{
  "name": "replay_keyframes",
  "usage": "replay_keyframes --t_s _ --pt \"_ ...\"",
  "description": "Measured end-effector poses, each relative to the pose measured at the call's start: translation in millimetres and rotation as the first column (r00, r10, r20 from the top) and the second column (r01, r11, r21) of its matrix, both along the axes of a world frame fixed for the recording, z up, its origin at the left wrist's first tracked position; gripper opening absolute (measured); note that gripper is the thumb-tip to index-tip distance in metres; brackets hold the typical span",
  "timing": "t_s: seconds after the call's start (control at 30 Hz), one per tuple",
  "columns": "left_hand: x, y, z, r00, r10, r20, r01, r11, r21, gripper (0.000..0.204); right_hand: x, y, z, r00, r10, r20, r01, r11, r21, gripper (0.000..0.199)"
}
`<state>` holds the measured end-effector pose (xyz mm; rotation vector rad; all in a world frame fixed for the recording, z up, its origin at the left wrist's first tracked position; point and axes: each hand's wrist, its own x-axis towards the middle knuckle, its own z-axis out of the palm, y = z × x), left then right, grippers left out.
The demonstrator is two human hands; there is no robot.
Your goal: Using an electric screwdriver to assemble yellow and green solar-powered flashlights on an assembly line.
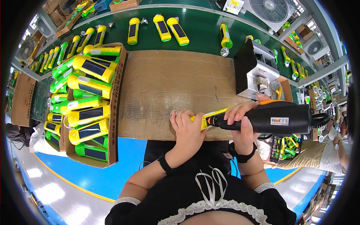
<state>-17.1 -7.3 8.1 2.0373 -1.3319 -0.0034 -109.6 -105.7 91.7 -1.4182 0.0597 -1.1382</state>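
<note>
My left hand (188,129) is closed round a yellow solar flashlight (216,113) lying on its side at the front edge of the cardboard sheet. Its fingers hide much of the flashlight. My right hand (243,120) grips a black electric screwdriver (288,120) with an orange part, held nearly level. The screwdriver's tip meets the flashlight beside my left fingers; the exact contact point and any screw are too small to make out. Black bands circle both wrists.
A cardboard box (115,144) piled with yellow and green flashlights stands at the left. The cardboard sheet (176,82) covers the bench. A silver-black machine (253,71) stands at the right. Beyond runs a green conveyor (202,26) carrying flashlights. Another person's arm (337,144) shows far right.
</note>
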Motion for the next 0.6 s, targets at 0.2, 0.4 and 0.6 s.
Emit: replay_keyframes --t_s 0.2,0.4,0.6 --pt "-3.4 1.6 -1.8 0.999 0.034 0.011 -0.034 0.999 -0.017 0.045 2.8 0.0 1.1 0.998 -0.061 -0.031 0.060 0.997 -0.042 0.055" --pt "-3.5 1.1 -5.4 0.999 0.021 0.035 -0.020 1.000 -0.010 0.048 8.2 -0.7 -1.4 0.994 -0.087 -0.072 0.086 0.996 -0.024 0.054" --pt "-5.6 1.5 -7.5 0.999 0.025 0.040 -0.024 1.000 -0.017 0.050 6.0 -0.3 1.8 0.994 -0.082 -0.074 0.081 0.997 -0.015 0.054"
